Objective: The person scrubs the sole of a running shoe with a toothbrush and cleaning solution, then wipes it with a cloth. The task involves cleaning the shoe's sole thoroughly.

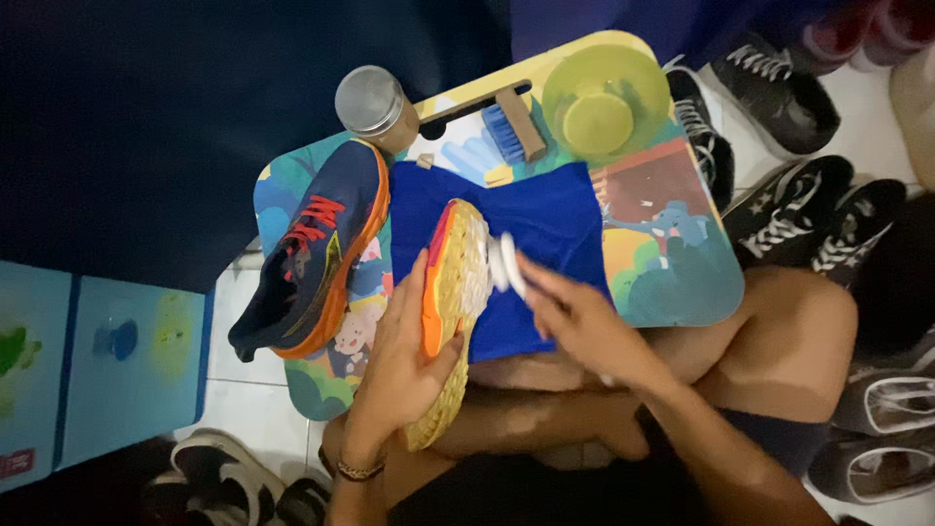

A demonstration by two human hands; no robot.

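My left hand grips a running shoe turned on its side, its pale yellow sole facing right. My right hand holds a small white brush or cloth pressed against that sole, blurred by motion. Under the shoe lies a blue cloth spread on a colourful cartoon-printed lap table. The matching navy and orange shoe with red laces rests on the table's left side.
A metal-lidded jar, a wooden brush with blue bristles and a yellow-green bowl stand at the table's far edge. Black sneakers crowd the floor at right; more shoes lie at lower left. My bare knee is under the table's right side.
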